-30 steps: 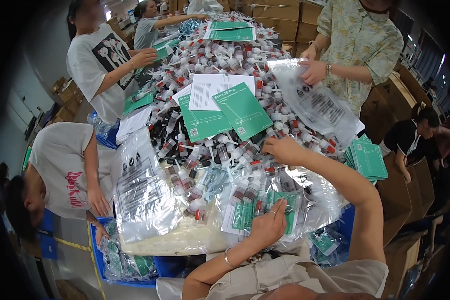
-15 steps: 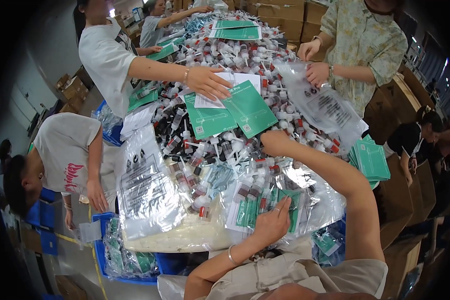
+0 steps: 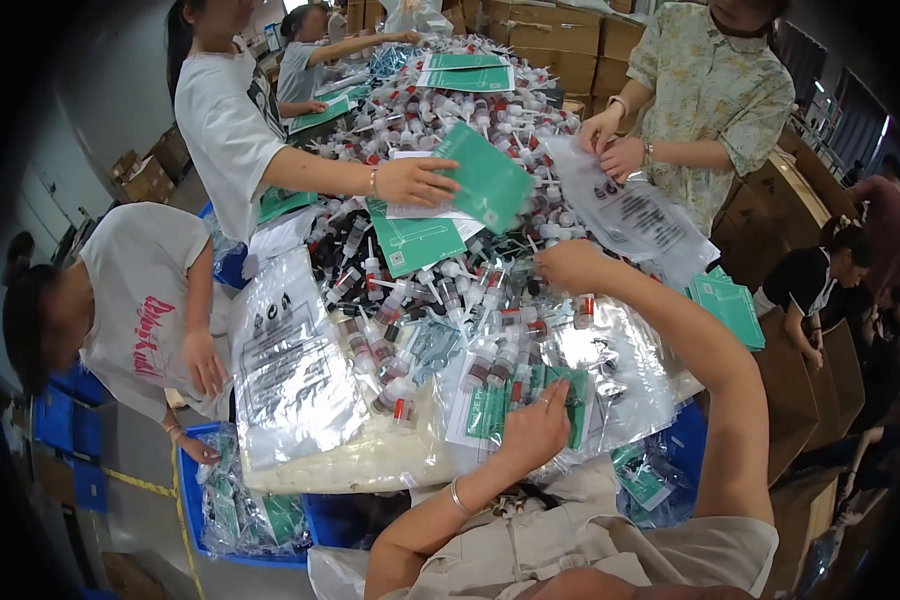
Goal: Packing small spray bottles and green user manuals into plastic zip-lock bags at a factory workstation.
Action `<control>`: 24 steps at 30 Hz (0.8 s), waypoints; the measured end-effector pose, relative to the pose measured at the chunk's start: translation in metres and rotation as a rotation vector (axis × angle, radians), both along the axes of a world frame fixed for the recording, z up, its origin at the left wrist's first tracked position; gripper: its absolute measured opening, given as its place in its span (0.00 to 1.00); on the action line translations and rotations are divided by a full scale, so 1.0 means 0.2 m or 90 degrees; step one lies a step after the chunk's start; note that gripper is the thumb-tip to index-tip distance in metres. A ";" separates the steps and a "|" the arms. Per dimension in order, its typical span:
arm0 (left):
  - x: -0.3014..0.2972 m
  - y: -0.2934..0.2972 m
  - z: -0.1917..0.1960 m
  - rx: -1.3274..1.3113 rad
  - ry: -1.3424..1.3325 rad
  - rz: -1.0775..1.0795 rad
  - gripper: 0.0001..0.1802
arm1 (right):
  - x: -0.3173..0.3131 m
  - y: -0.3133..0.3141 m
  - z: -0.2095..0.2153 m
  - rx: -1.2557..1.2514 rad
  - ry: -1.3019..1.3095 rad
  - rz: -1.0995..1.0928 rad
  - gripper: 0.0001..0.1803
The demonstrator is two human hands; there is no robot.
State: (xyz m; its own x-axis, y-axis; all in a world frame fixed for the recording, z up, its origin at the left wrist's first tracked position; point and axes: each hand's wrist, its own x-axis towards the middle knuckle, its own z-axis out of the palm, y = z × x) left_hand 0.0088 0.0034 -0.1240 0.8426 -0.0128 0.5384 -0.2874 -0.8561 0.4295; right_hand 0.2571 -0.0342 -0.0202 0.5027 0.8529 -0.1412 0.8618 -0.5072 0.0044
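My left hand (image 3: 535, 432) lies flat on a clear plastic bag (image 3: 610, 375) that holds a green card (image 3: 490, 412) and a few small tubes. Its fingers are spread and press the bag down at the table's near edge. My right hand (image 3: 567, 266) reaches forward into the heap of small red-capped tubes (image 3: 440, 290) in the middle of the table. Its fingers are curled down among the tubes, and what they hold is hidden from view.
A person on the left stretches a hand (image 3: 417, 182) over the heap, holding a green card (image 3: 490, 180). Across the table another person handles a clear bag (image 3: 630, 210). More green cards (image 3: 730, 305) lie at the right. Blue bins (image 3: 260, 510) of filled bags stand below.
The person on the left reached over the heap and lifted a green card. My right hand moved slightly forward into the tubes. My left hand stayed on the bag.
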 end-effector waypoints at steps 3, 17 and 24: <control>0.01 0.00 0.02 -0.031 0.070 -0.021 0.25 | 0.00 -0.19 0.08 0.147 0.073 -0.001 0.13; 0.07 0.02 0.38 -0.201 0.028 -0.100 0.35 | -0.70 -0.77 0.28 0.221 0.745 -0.200 0.17; 0.02 -0.13 0.59 -0.160 0.061 -0.136 0.39 | -0.64 -0.62 -0.08 0.251 1.100 -0.206 0.15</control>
